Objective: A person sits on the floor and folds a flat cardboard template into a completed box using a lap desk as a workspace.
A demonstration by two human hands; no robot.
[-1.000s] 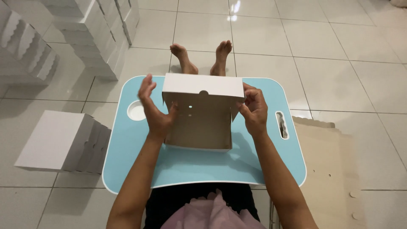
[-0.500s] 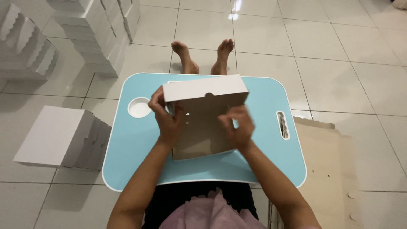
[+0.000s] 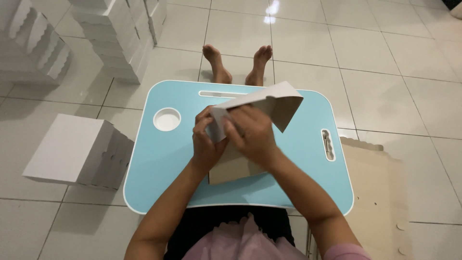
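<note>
A cardboard box blank (image 3: 274,103), white outside and brown inside, is half folded and tilted above a light blue lap table (image 3: 159,163). My left hand (image 3: 204,142) grips its left edge from below. My right hand (image 3: 250,132) lies across the middle of the box and presses a panel over. The upper white flap sticks out to the right, and a brown panel reaches down to the table top beneath my wrists.
A stack of folded white boxes (image 3: 79,151) sits on the tiled floor at the left. More white box stacks (image 3: 115,43) stand at the back left. Flat brown cardboard sheets (image 3: 380,192) lie at the right. My bare feet (image 3: 238,62) show beyond the table.
The box has been turned and tilted, and its flap now points right. My right hand has moved from the box's right side onto its middle. My left hand stayed on the left edge.
</note>
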